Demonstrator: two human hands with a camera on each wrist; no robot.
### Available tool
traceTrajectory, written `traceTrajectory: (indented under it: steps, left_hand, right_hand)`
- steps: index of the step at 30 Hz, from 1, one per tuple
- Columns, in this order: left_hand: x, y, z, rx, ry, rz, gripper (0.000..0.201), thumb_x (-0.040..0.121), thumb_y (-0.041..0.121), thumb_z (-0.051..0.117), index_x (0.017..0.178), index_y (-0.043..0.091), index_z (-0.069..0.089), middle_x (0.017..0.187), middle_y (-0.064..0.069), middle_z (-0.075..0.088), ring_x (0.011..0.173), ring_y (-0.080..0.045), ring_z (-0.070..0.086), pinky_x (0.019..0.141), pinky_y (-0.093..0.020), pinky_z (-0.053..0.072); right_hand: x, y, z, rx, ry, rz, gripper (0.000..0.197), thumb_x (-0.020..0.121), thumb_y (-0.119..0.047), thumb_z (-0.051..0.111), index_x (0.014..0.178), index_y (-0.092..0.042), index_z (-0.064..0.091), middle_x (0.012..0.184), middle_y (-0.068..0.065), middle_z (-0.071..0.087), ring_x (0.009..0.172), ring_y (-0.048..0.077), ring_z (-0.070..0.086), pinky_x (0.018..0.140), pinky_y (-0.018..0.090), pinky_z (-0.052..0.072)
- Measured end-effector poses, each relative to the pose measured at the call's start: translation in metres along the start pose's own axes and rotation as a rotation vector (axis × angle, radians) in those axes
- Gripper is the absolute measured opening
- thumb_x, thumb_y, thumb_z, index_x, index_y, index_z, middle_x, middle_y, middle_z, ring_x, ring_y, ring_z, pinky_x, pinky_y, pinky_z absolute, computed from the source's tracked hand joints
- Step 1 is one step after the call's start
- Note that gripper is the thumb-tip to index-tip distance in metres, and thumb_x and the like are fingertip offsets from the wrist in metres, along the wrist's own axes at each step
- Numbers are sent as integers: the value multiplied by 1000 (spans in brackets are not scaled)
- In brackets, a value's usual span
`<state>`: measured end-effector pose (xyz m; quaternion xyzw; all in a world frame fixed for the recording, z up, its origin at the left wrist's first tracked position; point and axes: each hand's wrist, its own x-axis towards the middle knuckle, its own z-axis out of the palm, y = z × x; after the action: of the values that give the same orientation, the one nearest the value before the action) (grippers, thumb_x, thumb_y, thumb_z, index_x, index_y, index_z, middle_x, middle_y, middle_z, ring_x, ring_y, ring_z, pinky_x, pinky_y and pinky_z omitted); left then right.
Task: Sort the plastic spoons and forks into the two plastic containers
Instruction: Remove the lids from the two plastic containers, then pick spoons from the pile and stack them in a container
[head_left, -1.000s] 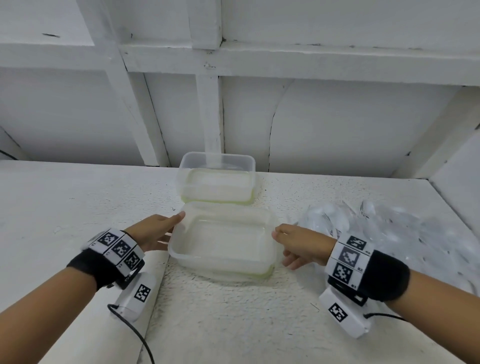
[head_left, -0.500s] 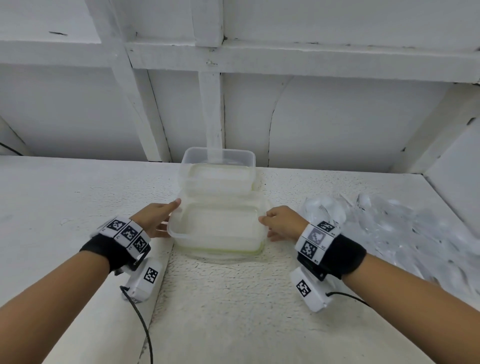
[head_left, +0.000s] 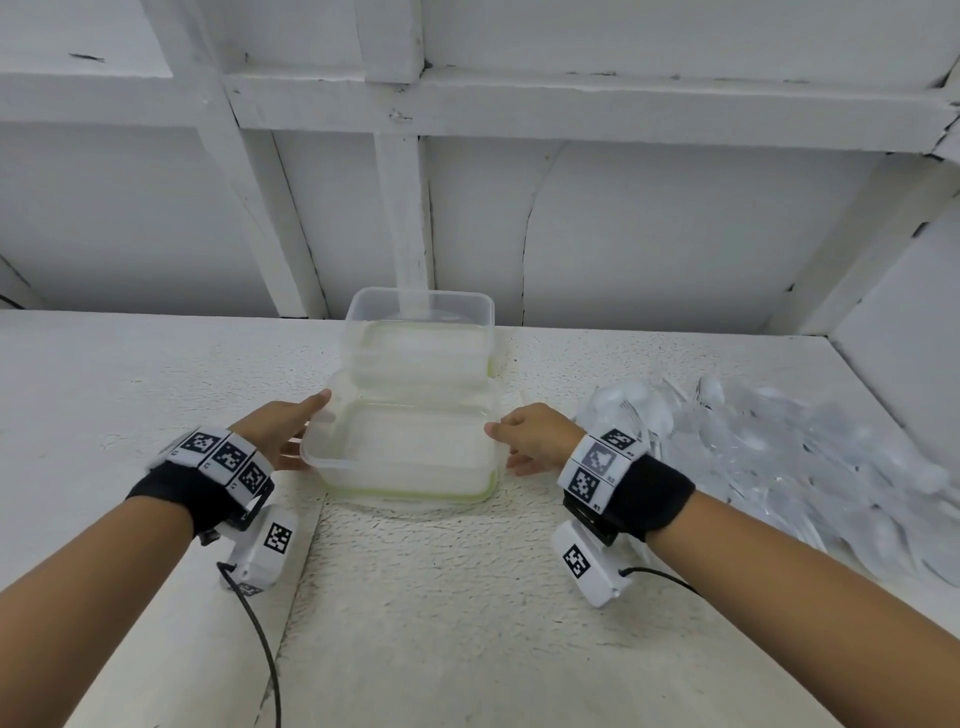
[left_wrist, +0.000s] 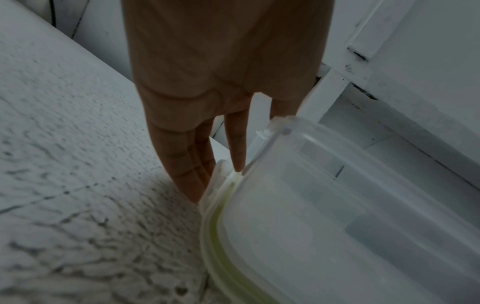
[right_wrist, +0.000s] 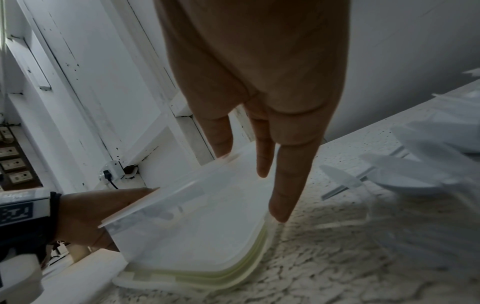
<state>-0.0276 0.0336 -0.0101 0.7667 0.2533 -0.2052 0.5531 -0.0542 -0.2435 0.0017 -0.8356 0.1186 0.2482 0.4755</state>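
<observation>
Two clear plastic containers stand in the middle of the white table. The near container (head_left: 410, 480) (left_wrist: 337, 205) (right_wrist: 194, 216) rests on lids with a green seal (head_left: 415, 500) (right_wrist: 207, 275) and butts against the far container (head_left: 421, 312). My left hand (head_left: 296, 426) (left_wrist: 207, 102) holds its left rim, thumb on top and straight fingers beneath. My right hand (head_left: 506, 449) (right_wrist: 259, 92) holds the right rim the same way. A heap of clear plastic spoons and forks (head_left: 779, 457) (right_wrist: 415, 174) lies to the right of my right wrist.
A white wall of beams and panels (head_left: 675, 234) rises just behind the far container. A side wall (head_left: 909, 322) closes the right end. A seam (head_left: 306, 561) runs down the table near my left wrist. Wall sockets (right_wrist: 13, 164) show in the right wrist view.
The near container has slid away from me and now overlaps the far one. Both hands moved forward with it, and my right thumb came up onto its rim.
</observation>
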Motion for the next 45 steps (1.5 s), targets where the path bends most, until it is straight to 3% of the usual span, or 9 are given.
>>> traceTrajectory:
  steps: [6,11,17,22,26,30,33,41,45]
  left_hand:
    - [-12,9,3,252,118,130,50,97,41,42,128,3,51,123,-15,56,108,-30,54,94,-43,44]
    - [-52,29,33,467,429,652,31,98,23,43,116,5,61,119,-10,62,103,-22,55,84,-27,36]
    - [-95,49,115,448,123,911,19,95,20,50,104,13,65,94,7,63,83,-5,56,67,0,37]
    - [-81,46,196,675,-174,832,25,96,24,47,113,12,63,110,-1,62,97,-12,57,83,-17,42]
    - [-56,43,242,831,-201,695,41,96,27,45,136,15,43,138,-12,39,125,-25,42,103,-30,32]
    - [-45,42,255,1006,-259,618,56,95,34,45,146,30,22,147,-14,24,132,-34,31,108,-47,31]
    - [-44,35,253,1047,-302,616,60,95,38,45,147,37,15,143,-15,29,128,-34,35,106,-47,33]
    - [-52,22,240,960,-295,616,54,95,38,46,143,24,26,141,-12,35,126,-29,40,105,-41,35]
    - [-54,20,238,1034,-287,607,45,97,33,43,139,21,35,143,-10,32,128,-29,37,107,-39,33]
  right_hand:
    - [-15,2,-23,-85,-30,-52,41,96,-33,50,124,-4,54,127,9,54,95,19,60,88,32,53]
    - [-35,15,-71,-169,22,-142,28,95,-29,51,115,-10,59,101,3,61,92,18,64,81,31,55]
    - [-45,47,-119,-443,145,-213,30,94,-30,51,120,-15,58,113,4,63,98,15,60,83,29,50]
    - [-42,83,-128,-699,204,-184,39,94,-33,49,130,-17,53,129,9,55,117,25,51,97,32,40]
    - [-44,105,-118,-973,78,-48,51,94,-45,43,142,-29,34,150,8,26,134,32,28,107,47,31]
    - [-48,113,-107,-982,91,-97,46,97,-41,40,139,-25,38,150,4,23,134,30,27,105,47,30]
    - [-47,114,-106,-959,93,-141,44,96,-40,43,137,-23,42,150,2,25,134,28,27,103,46,31]
    - [-43,109,-96,-828,63,-211,34,93,-44,47,118,-24,60,135,-3,46,126,20,39,102,45,36]
    - [-45,106,-109,-697,80,-275,33,96,-37,46,122,-20,57,130,0,52,114,16,52,97,31,41]
